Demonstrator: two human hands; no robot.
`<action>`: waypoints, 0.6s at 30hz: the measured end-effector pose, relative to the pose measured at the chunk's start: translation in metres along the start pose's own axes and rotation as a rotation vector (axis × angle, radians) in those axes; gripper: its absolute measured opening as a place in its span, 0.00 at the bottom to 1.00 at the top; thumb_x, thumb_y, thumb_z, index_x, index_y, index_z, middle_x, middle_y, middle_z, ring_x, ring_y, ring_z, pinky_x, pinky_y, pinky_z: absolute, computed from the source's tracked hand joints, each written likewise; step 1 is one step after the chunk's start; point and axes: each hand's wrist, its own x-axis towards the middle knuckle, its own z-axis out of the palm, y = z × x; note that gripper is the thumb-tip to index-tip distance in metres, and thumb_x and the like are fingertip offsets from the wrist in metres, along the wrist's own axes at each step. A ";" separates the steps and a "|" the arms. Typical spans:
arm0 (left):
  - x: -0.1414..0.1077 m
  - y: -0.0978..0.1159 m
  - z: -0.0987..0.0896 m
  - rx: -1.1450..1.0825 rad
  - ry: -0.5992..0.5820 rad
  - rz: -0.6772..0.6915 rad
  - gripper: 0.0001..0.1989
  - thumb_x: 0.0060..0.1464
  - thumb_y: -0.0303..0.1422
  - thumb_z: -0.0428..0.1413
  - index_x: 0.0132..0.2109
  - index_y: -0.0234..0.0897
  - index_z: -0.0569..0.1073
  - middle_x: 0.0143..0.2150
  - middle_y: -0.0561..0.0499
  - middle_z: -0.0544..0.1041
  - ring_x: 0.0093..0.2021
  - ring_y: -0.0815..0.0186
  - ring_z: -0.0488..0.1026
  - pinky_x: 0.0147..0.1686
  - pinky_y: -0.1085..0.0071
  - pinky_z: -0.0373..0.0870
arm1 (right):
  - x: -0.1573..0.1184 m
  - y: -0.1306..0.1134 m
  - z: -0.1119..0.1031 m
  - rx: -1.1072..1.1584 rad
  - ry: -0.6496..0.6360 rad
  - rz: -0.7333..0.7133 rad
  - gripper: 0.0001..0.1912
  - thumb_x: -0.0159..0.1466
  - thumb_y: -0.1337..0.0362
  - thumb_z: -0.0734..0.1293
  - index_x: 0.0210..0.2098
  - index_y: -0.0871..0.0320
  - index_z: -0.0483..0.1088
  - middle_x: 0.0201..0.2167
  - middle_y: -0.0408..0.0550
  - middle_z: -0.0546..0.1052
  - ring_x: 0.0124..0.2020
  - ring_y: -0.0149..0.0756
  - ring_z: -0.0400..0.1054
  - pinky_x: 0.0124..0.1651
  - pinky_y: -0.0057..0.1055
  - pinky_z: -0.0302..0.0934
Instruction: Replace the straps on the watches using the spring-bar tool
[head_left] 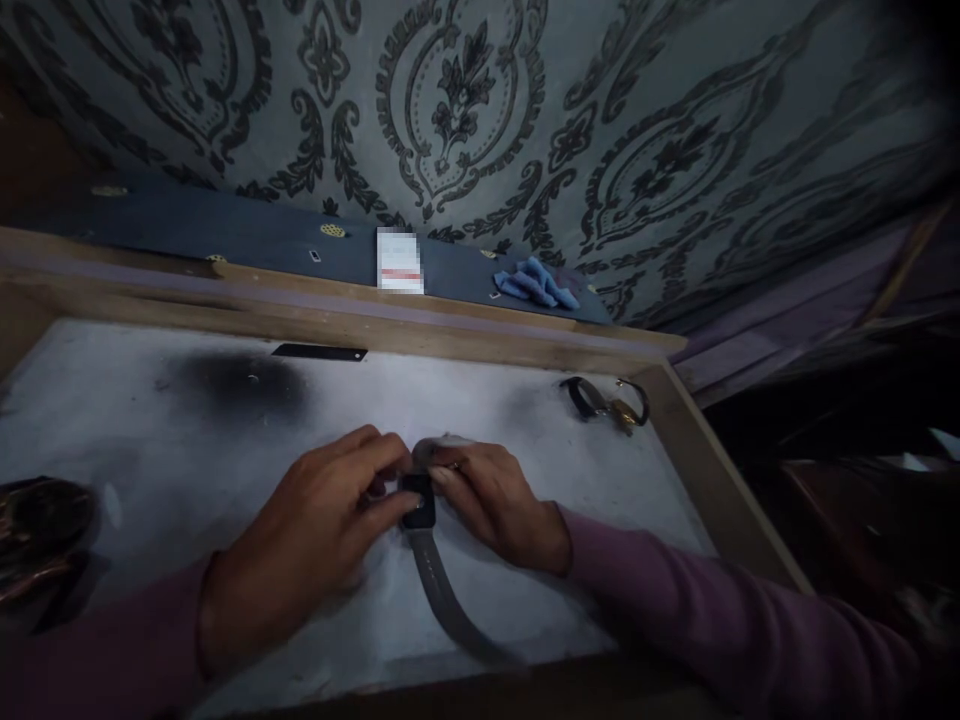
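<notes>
A smartwatch [418, 503] with a dark square face and a grey strap [444, 590] is between my hands, above the white tray floor. One length of the strap runs down toward the near edge. My left hand [322, 505] has its thumb on the watch face and its fingers bent at the watch's upper left. With fingers pinched, my right hand [491, 500] grips the upper strap piece, which curves over at the top of the case. The fingertips partly cover the joint between strap and case.
A wooden rim [450, 330] surrounds the tray. Inside lie a black flat blade-like strip [321, 352], two wristwatches [606, 402] at the right, and dark, shiny items [45, 530] at the left. Behind the rim are a white box [399, 262] and a blue cloth [536, 283].
</notes>
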 end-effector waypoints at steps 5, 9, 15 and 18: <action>-0.006 0.007 0.010 0.173 -0.028 0.028 0.09 0.54 0.30 0.60 0.41 0.41 0.68 0.40 0.55 0.73 0.41 0.62 0.70 0.38 0.67 0.64 | 0.001 -0.002 -0.002 -0.014 0.015 0.002 0.07 0.71 0.67 0.55 0.38 0.56 0.62 0.29 0.44 0.73 0.29 0.31 0.68 0.33 0.27 0.66; -0.002 0.009 0.009 0.179 -0.043 0.036 0.12 0.52 0.30 0.62 0.39 0.40 0.65 0.40 0.55 0.72 0.40 0.62 0.70 0.36 0.68 0.63 | 0.003 -0.003 -0.004 0.022 -0.030 0.062 0.07 0.70 0.68 0.56 0.35 0.56 0.60 0.24 0.40 0.68 0.23 0.28 0.63 0.28 0.25 0.61; 0.002 0.007 0.007 0.201 -0.069 0.044 0.16 0.50 0.32 0.64 0.38 0.41 0.62 0.39 0.54 0.72 0.39 0.61 0.70 0.35 0.67 0.63 | 0.003 -0.003 -0.002 0.272 -0.037 0.309 0.08 0.70 0.66 0.57 0.33 0.56 0.59 0.21 0.38 0.68 0.19 0.25 0.60 0.24 0.23 0.57; 0.002 0.003 0.008 0.168 -0.056 0.048 0.16 0.50 0.32 0.64 0.37 0.41 0.62 0.39 0.55 0.72 0.38 0.62 0.70 0.36 0.68 0.64 | 0.003 -0.003 -0.001 0.338 -0.037 0.345 0.08 0.70 0.66 0.57 0.34 0.57 0.60 0.22 0.39 0.69 0.19 0.25 0.61 0.24 0.22 0.58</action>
